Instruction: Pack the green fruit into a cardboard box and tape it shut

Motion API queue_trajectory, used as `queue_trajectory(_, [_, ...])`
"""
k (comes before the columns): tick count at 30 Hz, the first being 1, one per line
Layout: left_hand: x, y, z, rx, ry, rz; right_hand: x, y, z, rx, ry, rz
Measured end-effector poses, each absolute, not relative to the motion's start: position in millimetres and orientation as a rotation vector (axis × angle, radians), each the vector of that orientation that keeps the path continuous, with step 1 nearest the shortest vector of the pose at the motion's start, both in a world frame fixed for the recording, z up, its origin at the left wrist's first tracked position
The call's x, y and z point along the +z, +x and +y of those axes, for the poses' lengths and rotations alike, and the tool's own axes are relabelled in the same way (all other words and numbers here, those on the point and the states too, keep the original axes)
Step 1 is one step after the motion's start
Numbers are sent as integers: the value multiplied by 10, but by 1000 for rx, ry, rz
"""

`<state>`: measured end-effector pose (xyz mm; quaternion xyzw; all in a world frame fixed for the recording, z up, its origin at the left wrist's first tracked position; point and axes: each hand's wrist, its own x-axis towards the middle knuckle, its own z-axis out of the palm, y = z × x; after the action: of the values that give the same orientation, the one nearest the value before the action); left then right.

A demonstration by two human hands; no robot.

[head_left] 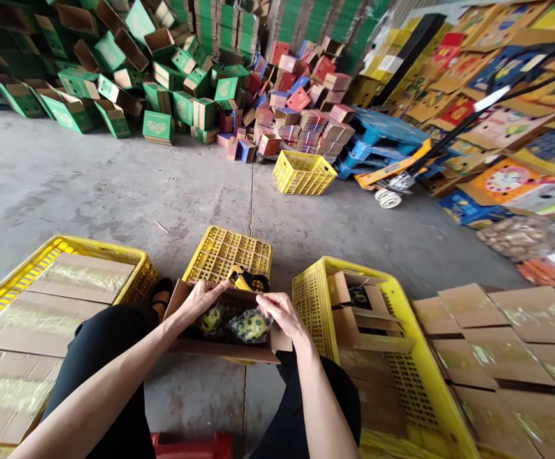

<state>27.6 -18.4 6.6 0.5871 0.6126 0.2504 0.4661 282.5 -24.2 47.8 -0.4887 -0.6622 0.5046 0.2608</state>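
An open cardboard box [205, 345] sits between my knees, at the near side of an upturned yellow crate [210, 245]. Inside lie clear plastic packets with yellow-green and black contents; one packet [251, 326] is on the right, another packet [211, 319] on the left. My left hand [205, 298] is closed on the box's far edge, thumb and fingers pinched. Farther right, my right hand [282, 312] pinches the same edge, just above the right packet. A yellow and black tape dispenser [244, 278] rests on the crate beyond the box.
Left stands a yellow crate [62, 243] of taped boxes; right, another yellow crate [323, 306] holds open boxes. Taped boxes [497, 350] are stacked farther right. Across the floor are an empty yellow basket [301, 182], a pallet jack [397, 172] and heaped green cartons [157, 126].
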Motion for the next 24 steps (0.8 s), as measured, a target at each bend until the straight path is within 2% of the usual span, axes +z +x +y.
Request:
queue_trajectory(3, [115,270,-190,692,1346,1471,453,2828,-249,1364,-1350,-1772])
queue_trajectory(10, [42,277,-192,645,1539,1457,359,2803,-245,1484,-1341,-1870])
queue_trajectory(15, [-7,300,-214,418,1794,1624,306,2784,-245,1547,-1403,-1955])
queue_trajectory(24, [-71,196,-244,53,1985,1652,184,2725,-237,1532,-1467,-2142])
